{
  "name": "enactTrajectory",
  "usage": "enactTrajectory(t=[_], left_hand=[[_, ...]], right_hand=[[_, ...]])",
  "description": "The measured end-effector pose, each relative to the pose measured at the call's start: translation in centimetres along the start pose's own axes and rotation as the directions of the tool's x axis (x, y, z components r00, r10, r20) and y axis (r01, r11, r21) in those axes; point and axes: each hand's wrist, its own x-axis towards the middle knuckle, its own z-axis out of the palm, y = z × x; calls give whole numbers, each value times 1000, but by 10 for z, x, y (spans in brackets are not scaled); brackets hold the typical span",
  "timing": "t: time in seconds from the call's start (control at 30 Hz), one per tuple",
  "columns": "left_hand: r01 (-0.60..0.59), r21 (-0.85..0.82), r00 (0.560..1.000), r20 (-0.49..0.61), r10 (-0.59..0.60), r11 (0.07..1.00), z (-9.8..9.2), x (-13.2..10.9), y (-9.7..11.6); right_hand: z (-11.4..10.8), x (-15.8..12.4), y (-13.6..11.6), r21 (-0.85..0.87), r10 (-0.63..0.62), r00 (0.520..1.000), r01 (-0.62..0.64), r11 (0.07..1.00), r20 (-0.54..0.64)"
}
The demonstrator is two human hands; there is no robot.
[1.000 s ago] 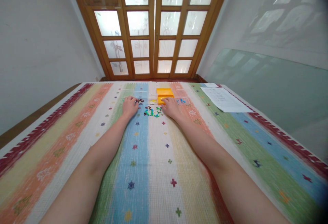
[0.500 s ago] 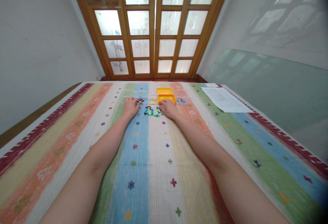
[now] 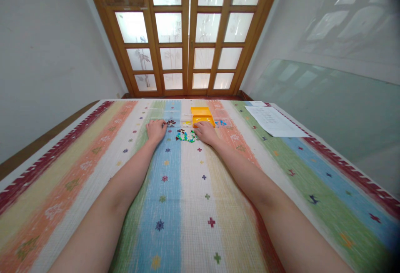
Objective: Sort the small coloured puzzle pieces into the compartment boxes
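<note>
Now the left hand (image 3: pixel 155 129), loosely curled by the dark pieces (image 3: pixel 170 122), and the right hand (image 3: pixel 204 131), flattish just near of the orange box (image 3: pixel 202 115), flank the pile of coloured bits (image 3: pixel 186 136) far out on the striped cloth (image 3: pixel 187 206), so it lies within fingertip reach, though I cannot tell whether either pinches a piece.

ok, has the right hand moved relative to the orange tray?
Yes, slightly. The right hand has slid left and back toward the person. Before, it covered the near edge of the orange tray; now its fingertips sit at the tray's near-left corner.
</note>
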Motion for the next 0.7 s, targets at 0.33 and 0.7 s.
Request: enactTrajectory(t=[0.33,0.7], left_hand=[[21,-20,1000,-2,-21,1000,-2,0,-2],[16,1,1000,23,-16,1000,-3,0,2]], right_hand=[[1,0,1,4,-4,1000,4,1000,-10],[4,1,3,-5,-4,1000,4,1000,-5]])
